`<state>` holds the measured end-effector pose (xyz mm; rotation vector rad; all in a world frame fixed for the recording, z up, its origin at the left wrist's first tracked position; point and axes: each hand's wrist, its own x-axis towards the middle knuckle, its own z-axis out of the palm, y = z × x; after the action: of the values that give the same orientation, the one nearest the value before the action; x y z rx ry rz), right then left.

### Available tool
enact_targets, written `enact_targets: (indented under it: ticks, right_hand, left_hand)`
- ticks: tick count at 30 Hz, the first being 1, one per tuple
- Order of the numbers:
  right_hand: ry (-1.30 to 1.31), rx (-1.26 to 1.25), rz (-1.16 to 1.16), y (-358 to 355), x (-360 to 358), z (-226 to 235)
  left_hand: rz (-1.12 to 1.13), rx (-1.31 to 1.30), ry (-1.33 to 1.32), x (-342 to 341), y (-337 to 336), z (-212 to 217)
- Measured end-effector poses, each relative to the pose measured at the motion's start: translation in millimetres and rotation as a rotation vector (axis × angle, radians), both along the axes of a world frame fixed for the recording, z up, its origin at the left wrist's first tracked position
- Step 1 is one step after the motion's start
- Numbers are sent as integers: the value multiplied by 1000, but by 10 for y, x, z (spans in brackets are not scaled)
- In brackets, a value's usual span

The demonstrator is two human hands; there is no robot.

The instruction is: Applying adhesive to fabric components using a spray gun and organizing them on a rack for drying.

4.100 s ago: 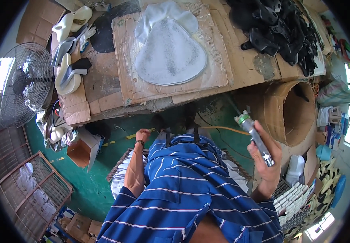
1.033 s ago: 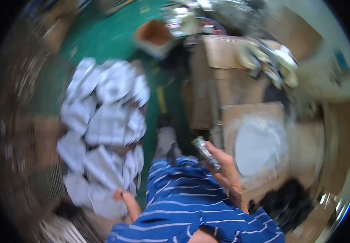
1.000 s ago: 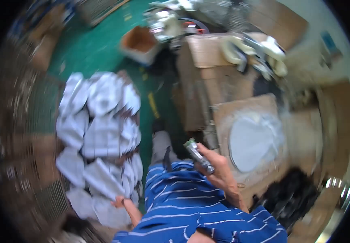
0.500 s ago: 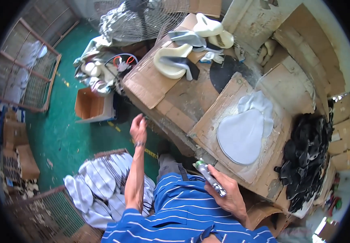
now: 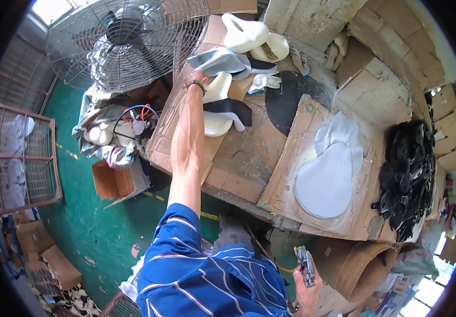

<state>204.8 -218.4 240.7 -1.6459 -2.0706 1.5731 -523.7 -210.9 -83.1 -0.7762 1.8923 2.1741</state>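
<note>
My left hand [image 5: 195, 78] reaches far across the bench, its fingers closed at the left edge of a grey, curved fabric-covered piece [image 5: 221, 62]. Below it, a cream foam form [image 5: 217, 126] is partly hidden by my forearm, with a black-and-grey flap [image 5: 232, 110] draped over it. Low in front of me, my right hand [image 5: 308, 290] grips a silver metal hand tool [image 5: 307, 268] with a greenish end. An orange hose [image 5: 270, 258] runs toward that hand. Light grey pear-shaped fabric pieces [image 5: 324, 182] lie on cardboard to the right.
A large wire-caged fan [image 5: 127, 39] stands at the far left. More cream forms [image 5: 245, 33] and a white glove [image 5: 264, 82] sit at the back. Black parts [image 5: 406, 174] are piled at right. An open carton [image 5: 114, 179] and wire rack [image 5: 24, 158] stand left.
My left hand has gone from beside the bench up to the grey piece. The right hand has moved lower and nearer with the tool. The view has shifted, bringing the fan in closer.
</note>
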Motion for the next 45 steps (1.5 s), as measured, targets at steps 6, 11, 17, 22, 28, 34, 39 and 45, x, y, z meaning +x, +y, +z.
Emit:
enact_targets:
  ticks: [6,11,17,22,28,34,39,45]
  right_hand:
    - [-749,-337,294,74,-608,485]
    - [-295,-52,122,-134,-558,234]
    - [-34,45,147,10,-535,-468]
    - [119,277,298,433,-1253,-908]
    - [19,782,573,972,-2488,-2567]
    - [-272,966,816,674,-2763,-3070]
    - [315,-39,789,145,-3048,-2305]
    - [484,-150,1052,-203,-3258,-1832]
  left_hand:
    - [-24,-293,12,-154,378,-230]
    - [-63,-464,158,-161,404,31]
    - [-28,-296,614,352,-30,972]
    - [-164,365,723,1752,-809,1496]
    - [-63,762,348,3121,-1907,1102]
    - [-11,765,175,3785,-2553,448]
    - [-119,780,141,4120,-2816,712]
    - [-429,820,76,4216,-2705,1220]
